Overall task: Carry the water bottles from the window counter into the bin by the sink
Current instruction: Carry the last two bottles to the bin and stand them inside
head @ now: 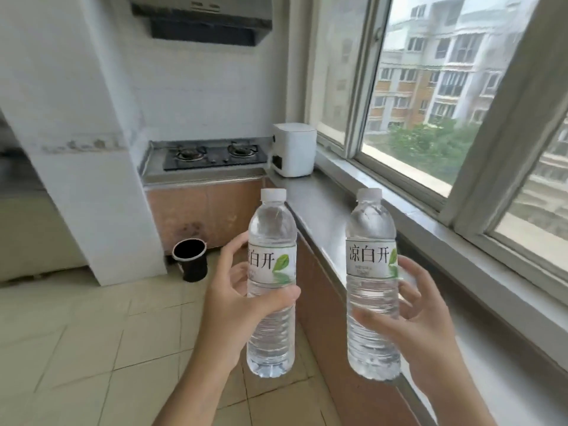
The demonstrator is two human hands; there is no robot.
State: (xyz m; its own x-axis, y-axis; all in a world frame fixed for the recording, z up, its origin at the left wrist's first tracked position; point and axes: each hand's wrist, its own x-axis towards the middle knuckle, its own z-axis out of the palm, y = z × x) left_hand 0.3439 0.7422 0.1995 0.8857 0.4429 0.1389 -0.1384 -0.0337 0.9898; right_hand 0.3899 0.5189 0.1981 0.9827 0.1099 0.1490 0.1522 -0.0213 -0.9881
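The window (461, 96) fills my right side, and the table (325, 207) runs under it along the sill toward the stove (215, 155) in the far corner, with a white cooker (293, 149) standing at the bend. No bottle shows on the stretch of table I can see, which fits my having both in hand and lifted clear of it.

A dark bin (190, 259) stands on the floor against the white pillar, below the stove cabinet, its mouth open and facing up. I see no sink from here, so I can only judge that this is the bin meant; it lies well ahead and to my left.

My left hand (236, 302) holds the left bottle (271, 281) around its label, thumb across the front and fingers curled behind, so the grip is closed on the middle where the weight balances. My right hand (415, 305) holds the right bottle (372, 281) the same way, thumb below the label and fingers wrapped round the far side.

Both bottles are upright, capped and look full, side by side but apart, so neither knocks the other as I walk. Taking one in each hand saves a second trip, I judge; the carry to the bin is not yet done.
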